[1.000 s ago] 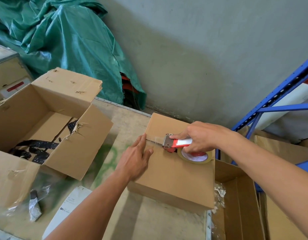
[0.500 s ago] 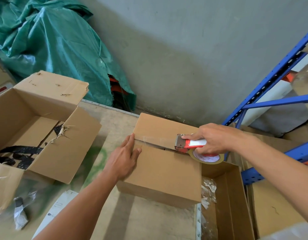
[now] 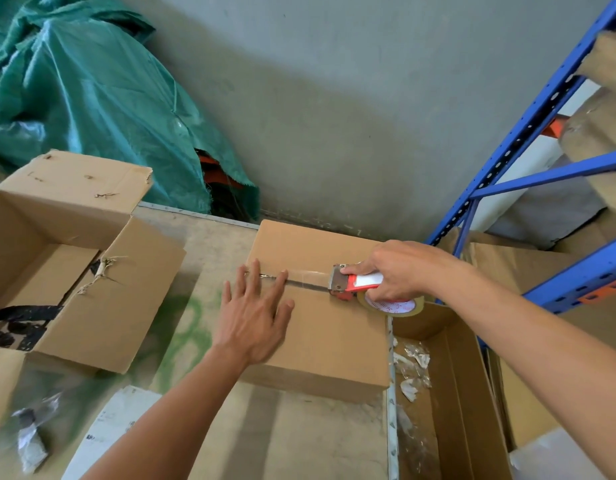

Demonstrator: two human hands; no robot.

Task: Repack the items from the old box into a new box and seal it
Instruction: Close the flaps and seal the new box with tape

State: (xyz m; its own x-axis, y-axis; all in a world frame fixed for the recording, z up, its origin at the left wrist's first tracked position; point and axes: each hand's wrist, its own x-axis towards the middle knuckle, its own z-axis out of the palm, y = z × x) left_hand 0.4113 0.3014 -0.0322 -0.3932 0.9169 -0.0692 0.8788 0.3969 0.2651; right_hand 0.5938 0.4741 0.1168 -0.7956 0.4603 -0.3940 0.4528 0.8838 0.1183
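The new cardboard box [image 3: 334, 344] lies closed at the table's right edge. A strip of clear tape [image 3: 304, 277] runs along its centre seam. My right hand [image 3: 400, 268] grips a red-and-white tape dispenser [image 3: 360, 284] with its roll at the seam's right end. My left hand [image 3: 256, 317] rests flat, fingers spread, on the box's left part, over the tape's start. The old box [image 3: 91, 271] stands open on the left, flaps torn, with black strips [image 3: 19, 323] inside.
A wooden table [image 3: 299, 438] carries both boxes, a plastic bag with a dark item [image 3: 31, 441] and a white sheet [image 3: 109, 427] near the front left. An open carton [image 3: 462, 393] sits below the table's right edge. Blue shelving [image 3: 528, 174] stands right; a green tarp [image 3: 91, 98] lies behind.
My right hand has pulled the dispenser rightward along the seam, laying tape. My left hand has spread its fingers and slid onto the box top.
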